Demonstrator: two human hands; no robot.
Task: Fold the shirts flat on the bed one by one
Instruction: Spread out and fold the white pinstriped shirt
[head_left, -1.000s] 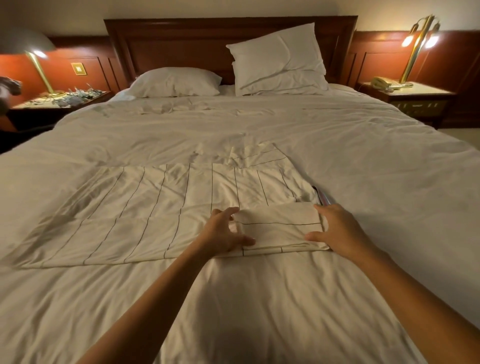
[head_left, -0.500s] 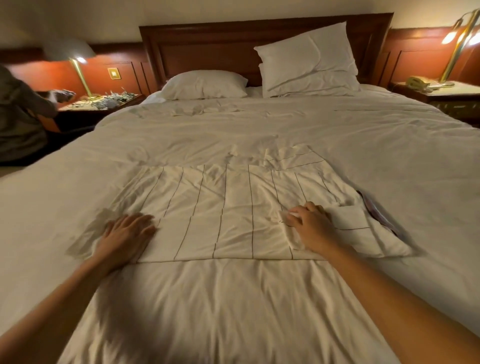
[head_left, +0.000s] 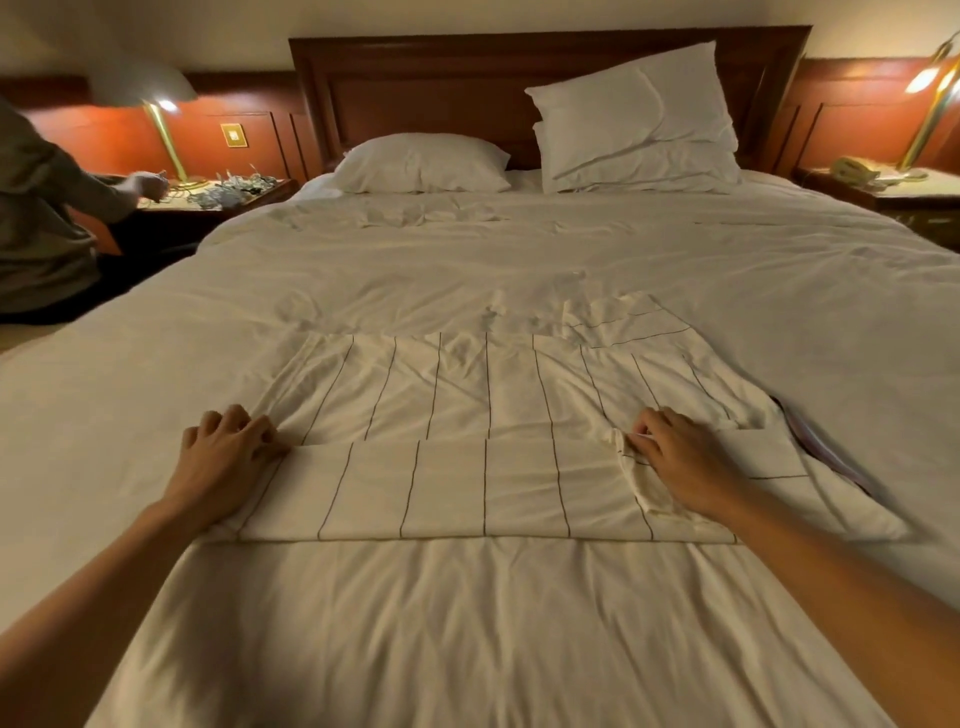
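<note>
As the frame crops it, bed (head_left: 519, 260): one, with a white creased cover; its near end and both sides run out of view.
Headboard (head_left: 415, 83): one, dark wood; its lower part is hidden behind the pillows.
Shirt (head_left: 467, 395): one, cream with thin dark stripes, lying flat across the middle of the near half of the bed. The near edge is turned up into a folded band. One sleeve shows at far right, and another folded part lies at near right.
Second person (head_left: 36, 208): one, at the left edge and mostly cut off, with a blurred hand over the left nightstand (head_left: 208, 200).
Pillows: two counted. The left pillow (head_left: 421, 163) lies flat and the right pillow (head_left: 628, 104) is propped up. Whether another pillow lies beneath the propped one cannot be told.
Nightstands: two. The left one carries clutter too small to identify. The right nightstand (head_left: 909, 192) is cut by the frame and carries a telephone (head_left: 852, 169).
Lamps: two, both lit. The left lamp (head_left: 166, 135) has a blurred shade, and the right lamp (head_left: 930, 104) is partly out of frame.
Left hand (head_left: 228, 452): fingers curled, gripping the left end of the folded band, at the shirt's left edge.
Right hand (head_left: 680, 457): fingers curled, pinching bunched cloth at the right end of the band, with the folded part just beyond it.
Dark object (head_left: 810, 447): one, protruding from under the shirt's right edge; mostly hidden and not identifiable.
</note>
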